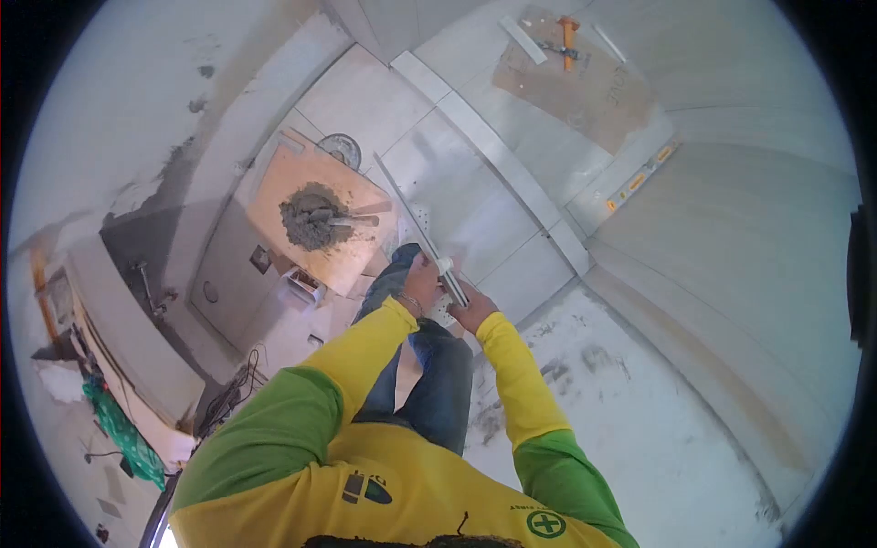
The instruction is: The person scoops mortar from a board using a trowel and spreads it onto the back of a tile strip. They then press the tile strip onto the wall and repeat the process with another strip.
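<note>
A long, thin pale strip (pixel 402 198) slants across the space above my knees. My left hand (pixel 421 282) is closed at its near part, beside a small white rounded piece (pixel 445 266) on the strip. Lower down, my right hand (pixel 473 307) has its fingers wrapped around the near end, where several thin edges lie side by side. What kind of strip this is, I cannot tell. Ahead and to the left, a heap of wet grey mortar (pixel 313 216) sits on a tan board (pixel 365 265), with a trowel (pixel 356 220) resting in it.
A round metal disc (pixel 341 150) lies behind the board. On cardboard (pixel 585 91) at the far right is an orange-handled tool (pixel 569 44). A spirit level (pixel 641 177) lies along the right wall. A raised light sill (pixel 493 153) crosses the tiled floor. Cables (pixel 236 388) lie at left.
</note>
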The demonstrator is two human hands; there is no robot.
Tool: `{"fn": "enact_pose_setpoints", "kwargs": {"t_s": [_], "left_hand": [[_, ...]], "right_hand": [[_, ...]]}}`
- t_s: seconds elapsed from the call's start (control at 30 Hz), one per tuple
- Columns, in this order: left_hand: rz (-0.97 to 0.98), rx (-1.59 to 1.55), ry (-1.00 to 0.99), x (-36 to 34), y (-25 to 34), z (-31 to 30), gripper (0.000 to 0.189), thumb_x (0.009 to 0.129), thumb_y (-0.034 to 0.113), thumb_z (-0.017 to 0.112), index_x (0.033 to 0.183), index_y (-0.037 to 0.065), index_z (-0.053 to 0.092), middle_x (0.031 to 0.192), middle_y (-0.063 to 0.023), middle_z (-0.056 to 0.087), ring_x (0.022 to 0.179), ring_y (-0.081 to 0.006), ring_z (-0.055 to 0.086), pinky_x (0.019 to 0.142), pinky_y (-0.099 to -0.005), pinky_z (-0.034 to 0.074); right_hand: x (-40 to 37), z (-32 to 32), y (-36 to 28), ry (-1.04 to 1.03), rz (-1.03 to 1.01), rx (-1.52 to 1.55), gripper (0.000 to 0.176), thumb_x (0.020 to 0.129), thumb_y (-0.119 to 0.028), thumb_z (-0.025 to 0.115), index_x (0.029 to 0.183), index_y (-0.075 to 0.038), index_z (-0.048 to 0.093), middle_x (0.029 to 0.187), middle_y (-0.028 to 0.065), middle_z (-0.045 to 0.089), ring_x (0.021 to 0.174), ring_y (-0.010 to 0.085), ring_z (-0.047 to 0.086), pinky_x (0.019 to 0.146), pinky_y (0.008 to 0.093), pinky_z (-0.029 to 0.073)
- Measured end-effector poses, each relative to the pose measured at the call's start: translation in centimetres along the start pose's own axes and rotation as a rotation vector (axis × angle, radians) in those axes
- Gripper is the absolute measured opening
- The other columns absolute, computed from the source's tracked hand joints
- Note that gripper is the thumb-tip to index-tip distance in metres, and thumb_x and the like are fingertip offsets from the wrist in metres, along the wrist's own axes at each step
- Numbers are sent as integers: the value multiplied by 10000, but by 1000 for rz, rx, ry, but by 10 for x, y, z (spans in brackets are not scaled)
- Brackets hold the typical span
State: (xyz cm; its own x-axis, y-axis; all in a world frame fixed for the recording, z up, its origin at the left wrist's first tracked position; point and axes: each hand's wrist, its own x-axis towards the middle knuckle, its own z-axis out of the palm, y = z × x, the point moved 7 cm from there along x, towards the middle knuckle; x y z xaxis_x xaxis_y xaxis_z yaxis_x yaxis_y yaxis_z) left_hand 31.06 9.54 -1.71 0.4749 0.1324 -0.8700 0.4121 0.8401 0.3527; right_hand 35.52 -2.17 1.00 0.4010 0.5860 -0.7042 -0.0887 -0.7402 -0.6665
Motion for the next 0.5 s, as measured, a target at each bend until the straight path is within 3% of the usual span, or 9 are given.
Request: {"fn": "enact_pose_setpoints", "kwargs": {"t_s": [0.03,0.17,0.27,0.33,0.37,0.4,0.47,0.5], "left_hand": [[27,-12,11,19,21,0,375,822,184,675,1104,69,456,891,-63,570,727,-178,593,615,-323,513],[61,31,146,121,33,-45,376,818,191,673,1102,56,467,935,-83,570,752,-199,587,615,-340,513],[210,133,254,179,54,-73,362,804,188,671,1085,43,496,932,-94,586,813,-215,588,662,-357,513],[181,233,355,223,61,-93,377,832,204,627,1154,116,451,984,-60,597,840,-214,606,645,-382,501],[289,371,434,257,57,-112,255,842,188,582,1061,76,518,940,-93,608,825,-224,610,640,-404,491],[306,357,435,290,47,-130,255,842,188,582,1061,76,518,940,-93,608,825,-224,610,640,-404,491],[502,1064,386,350,59,-138,185,861,132,510,955,37,638,914,-154,670,869,-312,649,791,-428,496],[598,1835,335,327,93,-97,208,856,121,475,886,52,669,884,-177,679,868,-343,665,791,-454,497]], "right_hand": [[23,-5,-4,-64,76,-8,595,790,-272,647,1338,-135,461,1206,196,587,1141,354,549,984,372,418],[88,-7,11,-112,174,-72,635,789,-369,666,1341,-136,453,1218,213,576,1136,366,549,971,391,428],[124,-8,46,-97,199,-211,640,796,-408,653,1335,-129,449,1208,226,578,1124,380,552,950,409,443],[148,-10,76,-27,213,-205,624,805,-440,634,1316,-121,470,1162,227,603,1092,384,570,922,419,461],[160,-5,85,-34,198,-218,624,805,-440,634,1316,-121,470,1162,227,603,1092,384,570,922,419,461],[173,-7,97,-19,224,-240,608,814,-450,623,1305,-119,483,1136,222,616,1075,384,579,912,419,467],[204,-15,126,45,240,-264,593,824,-460,611,1294,-118,495,1110,218,629,1059,383,587,902,419,473],[224,-11,142,39,208,-225,586,817,-481,608,1280,-133,516,1109,211,631,1053,381,590,912,423,469]]}}
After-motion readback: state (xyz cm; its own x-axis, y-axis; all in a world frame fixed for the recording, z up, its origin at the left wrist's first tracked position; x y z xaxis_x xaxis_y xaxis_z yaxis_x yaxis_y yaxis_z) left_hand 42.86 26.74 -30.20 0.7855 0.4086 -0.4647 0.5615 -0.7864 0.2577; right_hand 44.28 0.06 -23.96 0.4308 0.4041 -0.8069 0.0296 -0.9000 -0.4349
